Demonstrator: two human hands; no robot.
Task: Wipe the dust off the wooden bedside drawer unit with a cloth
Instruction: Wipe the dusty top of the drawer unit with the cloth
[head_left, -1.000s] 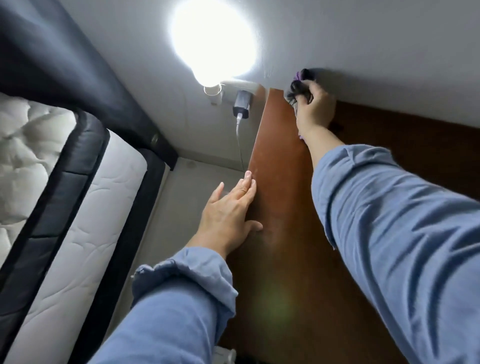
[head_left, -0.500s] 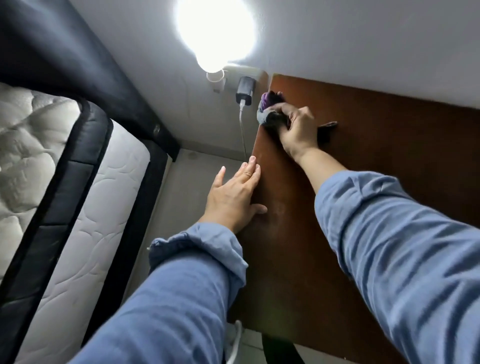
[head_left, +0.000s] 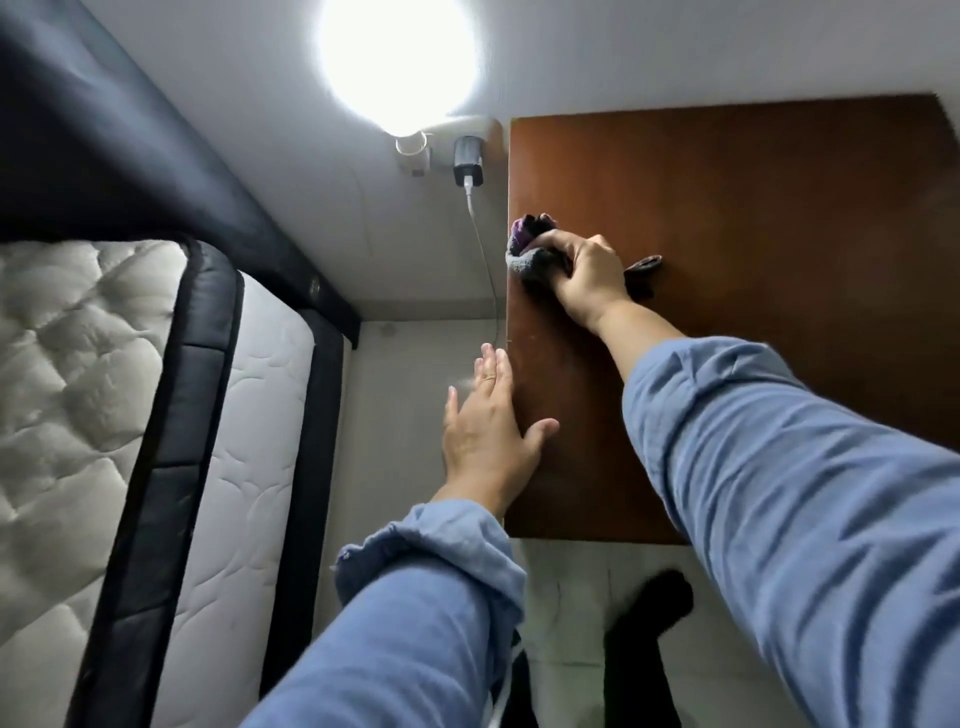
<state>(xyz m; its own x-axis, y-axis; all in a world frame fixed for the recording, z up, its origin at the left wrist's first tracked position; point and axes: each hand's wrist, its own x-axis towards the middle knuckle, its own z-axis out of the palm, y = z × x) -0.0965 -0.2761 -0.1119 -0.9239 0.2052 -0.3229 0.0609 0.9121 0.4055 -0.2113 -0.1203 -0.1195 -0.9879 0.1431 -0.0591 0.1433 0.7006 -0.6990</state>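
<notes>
I count two hands: my right hand (head_left: 589, 278) grips one cloth (head_left: 530, 249) bunched beyond its fingertips on one wooden drawer unit (head_left: 753, 234); my left hand (head_left: 488, 431) lies flat, fingers unclenched, along its edge

The right hand (head_left: 587, 275) is stretched forward on a straight arm, back up, fingers (head_left: 558, 244) curled shut around a cloth (head_left: 530, 249). The left hand (head_left: 488, 431) lies flat and open, fingers together pointing ahead, thumb (head_left: 540, 428) spread to the right. Both forearms wear blue sleeves (head_left: 779, 467), cuffs pushed back above the wrists
</notes>
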